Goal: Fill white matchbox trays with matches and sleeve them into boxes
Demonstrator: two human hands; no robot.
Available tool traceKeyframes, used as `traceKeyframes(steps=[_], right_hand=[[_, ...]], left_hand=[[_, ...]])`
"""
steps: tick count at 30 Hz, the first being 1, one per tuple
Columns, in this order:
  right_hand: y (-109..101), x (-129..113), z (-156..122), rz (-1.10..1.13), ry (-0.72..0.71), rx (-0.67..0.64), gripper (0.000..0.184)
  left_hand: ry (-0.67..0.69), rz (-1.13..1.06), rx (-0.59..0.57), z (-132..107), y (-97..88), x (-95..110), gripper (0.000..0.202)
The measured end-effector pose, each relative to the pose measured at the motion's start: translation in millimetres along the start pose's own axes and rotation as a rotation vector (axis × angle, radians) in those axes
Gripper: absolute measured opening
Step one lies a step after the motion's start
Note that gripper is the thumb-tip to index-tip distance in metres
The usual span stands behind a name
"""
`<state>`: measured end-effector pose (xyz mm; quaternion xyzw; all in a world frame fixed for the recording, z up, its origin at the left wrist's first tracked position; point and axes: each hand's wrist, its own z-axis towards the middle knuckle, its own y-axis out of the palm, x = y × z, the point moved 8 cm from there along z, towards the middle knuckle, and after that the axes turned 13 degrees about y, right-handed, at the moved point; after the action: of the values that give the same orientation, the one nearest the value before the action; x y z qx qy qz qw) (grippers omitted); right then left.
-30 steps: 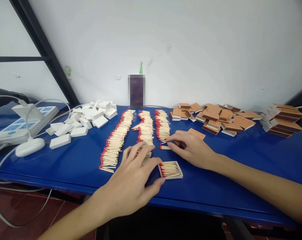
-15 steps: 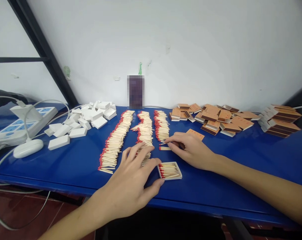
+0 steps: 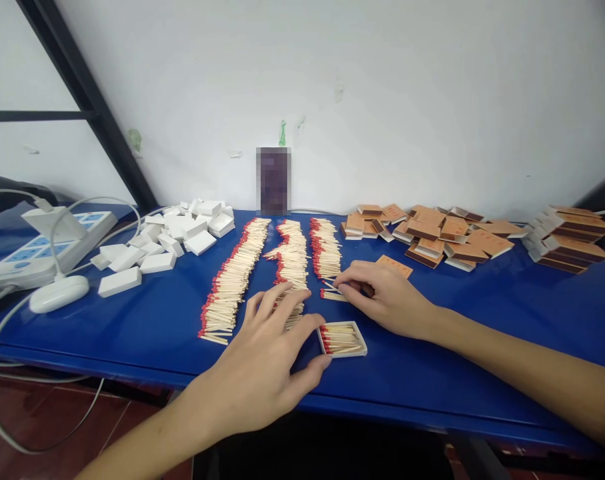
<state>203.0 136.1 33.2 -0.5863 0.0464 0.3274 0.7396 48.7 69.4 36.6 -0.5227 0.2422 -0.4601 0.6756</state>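
Observation:
In the head view, a small white matchbox tray (image 3: pixel 356 353) lies near the table's front edge with red-tipped matches (image 3: pixel 341 339) in it. My left hand (image 3: pixel 267 357) steadies its left end between thumb and index finger, the other fingers spread over the middle row of matches (image 3: pixel 291 263). Beyond the tray, my right hand (image 3: pixel 377 290) pinches a match at the near end of the right row of matches (image 3: pixel 325 247). A few loose matches (image 3: pixel 333 295) lie just under its fingertips. Part of that pinch is hidden by the fingers.
A long row of matches (image 3: pixel 235 280) runs at left. White matchbox trays (image 3: pixel 187 230) are heaped behind it, near a power strip (image 3: pixel 47 250) with cables. Orange matchbox sleeves (image 3: pixel 427 230) are piled at back right, beside a stack of matchboxes (image 3: pixel 569 237). A wall closes the back.
Both hands stay in nearly the same places. At my right fingertips, the match now slants, its red head turned further away from me. The whole view shifts slightly.

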Motion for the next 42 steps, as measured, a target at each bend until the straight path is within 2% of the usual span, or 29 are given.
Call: traceKeyframes(steps=[6,11,18,30,42], right_hand=[[-0.9,3.0,2.8,0.001,0.06,-0.002,0.021],[0.4,10.1,5.6,0.06,0.143,-0.061,0.017],[2.9,10.2,4.3,0.07,0.131,-0.093,0.013],[1.9,18.2,6.1,0.001,0.264,-0.026,0.015],[6.7,10.8,4.7,0.0,0.17,-0.046,0.02]], left_hand=[[-0.005,0.002,-0.005,0.4,1.2,-1.2,0.031],[-0.001,0.002,-0.004,0.4,0.4,-0.3,0.031],[0.001,-0.001,-0.003,0.1,0.5,-0.5,0.03],[-0.005,0.0,-0.013,-0.4,1.4,-0.1,0.031],[-0.004,0.006,-0.009,-0.4,1.0,-0.5,0.031]])
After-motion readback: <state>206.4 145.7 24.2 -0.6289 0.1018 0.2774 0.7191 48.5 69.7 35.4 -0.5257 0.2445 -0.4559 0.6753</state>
